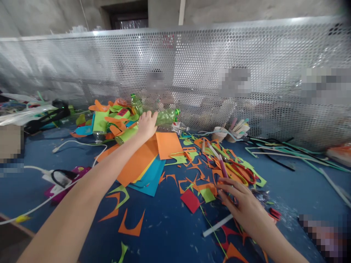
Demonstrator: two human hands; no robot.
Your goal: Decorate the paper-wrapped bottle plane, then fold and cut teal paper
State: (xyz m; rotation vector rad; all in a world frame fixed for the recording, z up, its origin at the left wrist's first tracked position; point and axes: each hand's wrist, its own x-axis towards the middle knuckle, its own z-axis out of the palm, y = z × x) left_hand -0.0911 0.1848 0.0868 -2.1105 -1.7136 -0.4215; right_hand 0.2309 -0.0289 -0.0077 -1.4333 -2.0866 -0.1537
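Note:
Stretched forward, my left hand (148, 126) is closed at the near end of a clear green plastic bottle (166, 117) lying on its side, its green cap to the right. The fingertips are hidden behind the bottle. Below that arm lie stacked orange sheets (142, 160) and blue sheets (152, 179). My right hand (238, 201) is open over paper scraps, fingers pointing left. Just beyond its fingertips is a slim tool with a purple handle (223, 167); contact is unclear. Scissors (242, 173) with yellow and red handles lie behind it, and a white stick (216, 226) lies beside the hand.
Paper-covered bottle crafts (100, 122) are heaped at the back left. A perforated metal screen (192, 73) stands behind, with blurred people beyond it. Paper cups (219, 134) with sticks stand before it. White cables (90, 145) and a purple power block (64, 182) lie left.

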